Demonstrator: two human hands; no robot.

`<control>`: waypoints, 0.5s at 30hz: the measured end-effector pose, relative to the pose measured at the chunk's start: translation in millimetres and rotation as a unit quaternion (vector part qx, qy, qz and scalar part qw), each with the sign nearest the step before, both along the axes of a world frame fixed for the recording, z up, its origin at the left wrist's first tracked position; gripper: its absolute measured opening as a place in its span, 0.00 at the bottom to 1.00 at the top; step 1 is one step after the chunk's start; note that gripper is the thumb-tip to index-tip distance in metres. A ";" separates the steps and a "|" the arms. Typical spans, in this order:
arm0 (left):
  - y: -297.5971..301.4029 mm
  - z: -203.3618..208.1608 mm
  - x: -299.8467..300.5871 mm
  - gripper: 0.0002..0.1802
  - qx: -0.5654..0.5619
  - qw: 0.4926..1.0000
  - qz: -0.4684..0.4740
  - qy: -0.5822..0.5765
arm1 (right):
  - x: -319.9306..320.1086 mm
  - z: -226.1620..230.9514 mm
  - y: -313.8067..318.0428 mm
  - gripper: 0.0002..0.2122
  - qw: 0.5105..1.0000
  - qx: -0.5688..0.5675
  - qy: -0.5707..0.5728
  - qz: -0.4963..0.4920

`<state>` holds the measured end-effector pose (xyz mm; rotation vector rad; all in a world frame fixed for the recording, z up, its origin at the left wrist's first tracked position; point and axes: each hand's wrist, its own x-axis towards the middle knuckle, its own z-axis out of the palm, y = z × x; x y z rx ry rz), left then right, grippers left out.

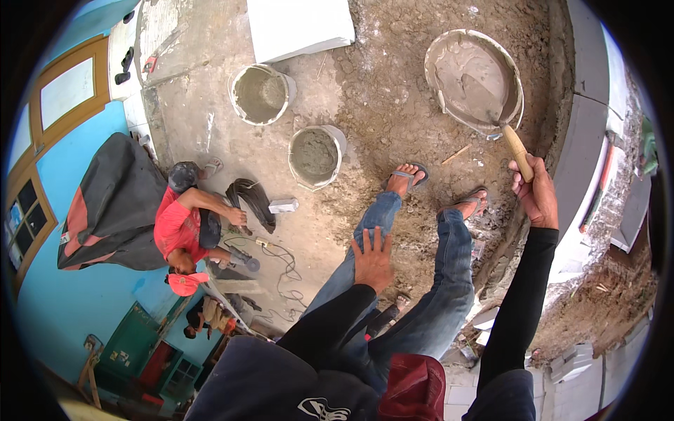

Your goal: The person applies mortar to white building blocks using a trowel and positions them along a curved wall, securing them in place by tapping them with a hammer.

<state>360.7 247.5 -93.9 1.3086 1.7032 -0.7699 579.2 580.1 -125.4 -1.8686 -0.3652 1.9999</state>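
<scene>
My right hand is closed round the wooden handle of a trowel. The trowel reaches over the near rim of a large round bucket, and its blade is mostly hidden in the wet grey mortar inside. My left hand lies flat on my left leg near the knee, fingers spread, holding nothing. To the left of the mortar bucket stand two smaller buckets: one with grey mix, the other with grey residue on its inside.
A low grey block wall runs along the right. At top stands a white block. On the left, a co-worker in red crouches with a power tool, beside a black bag and loose cable. A small stick lies on the dirt.
</scene>
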 end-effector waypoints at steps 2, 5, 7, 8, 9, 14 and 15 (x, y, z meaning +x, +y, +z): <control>3.4 -3.4 2.3 0.48 -0.008 1.000 -0.026 0.004 | -9.6 28.3 -15.5 0.14 0.998 -0.032 0.025 -0.046; -3.8 -19.0 12.4 0.49 0.027 0.999 -0.045 0.010 | 12.4 12.6 -48.4 0.17 0.990 -0.027 0.117 -0.073; -5.9 -18.0 10.5 0.49 0.025 0.999 -0.045 0.016 | 6.3 -5.2 -75.9 0.17 0.985 -0.006 0.146 -0.096; -9.7 -16.9 7.1 0.49 0.021 0.998 -0.051 0.031 | -4.7 -11.5 -90.7 0.17 0.980 0.005 0.169 -0.101; -11.3 -17.2 9.1 0.48 0.033 0.997 -0.059 0.039 | -10.8 -14.5 -103.9 0.18 0.977 0.020 0.183 -0.107; -15.5 -23.6 31.8 0.48 0.042 0.991 -0.108 0.067 | -2.8 5.7 -156.6 0.20 0.972 0.045 0.190 -0.129; -17.1 -19.0 38.9 0.48 0.042 0.991 -0.109 0.068 | 5.2 6.8 -173.0 0.21 0.974 0.061 0.186 -0.111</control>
